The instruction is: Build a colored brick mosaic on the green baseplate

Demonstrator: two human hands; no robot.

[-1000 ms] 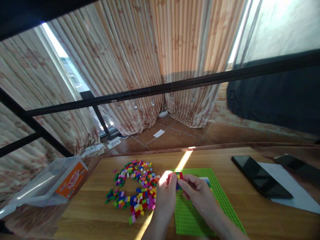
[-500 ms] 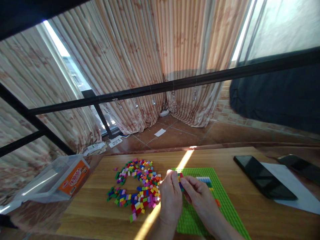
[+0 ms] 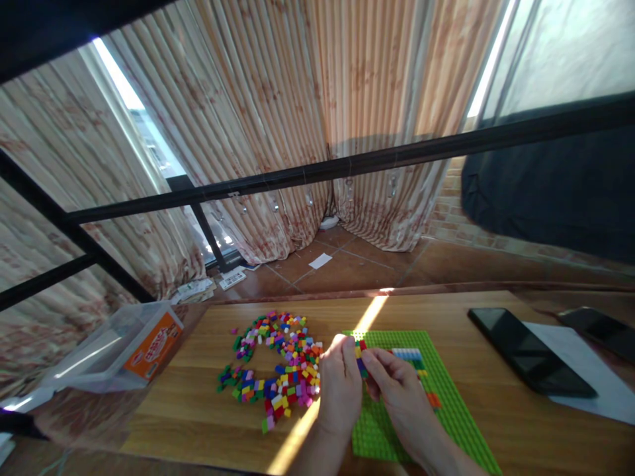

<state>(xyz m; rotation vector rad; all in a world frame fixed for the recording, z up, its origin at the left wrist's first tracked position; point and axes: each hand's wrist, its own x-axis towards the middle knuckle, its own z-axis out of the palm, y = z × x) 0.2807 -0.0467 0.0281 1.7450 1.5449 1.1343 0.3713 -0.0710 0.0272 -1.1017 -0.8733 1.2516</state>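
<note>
Over the left part of the green studded baseplate (image 3: 436, 360), my two hands meet at a small cluster of toy bricks (image 3: 360, 350) in red, yellow and blue. My left hand (image 3: 340, 387) is closed with its fingers against the cluster's left side. My right hand (image 3: 397, 387) pinches the cluster from the right with thumb and fingertips. The fingers hide most of the cluster, so I cannot tell whether it touches the plate. Pale blue and white bricks (image 3: 407, 354) and an orange brick (image 3: 434, 400) sit on the plate beyond and beside my right hand.
Loose coloured bricks (image 3: 297, 377) lie in a curved heap left of the plate on the wooden table (image 3: 198, 423). A clear plastic box (image 3: 109, 357) with an orange label stands off the table's left end. At right lie a black phone (image 3: 530, 350) and white paper (image 3: 605, 390).
The view has shifted slightly, so the table and box appear a little further right. Both hands keep their hold on the brick cluster with hardly any movement.
</note>
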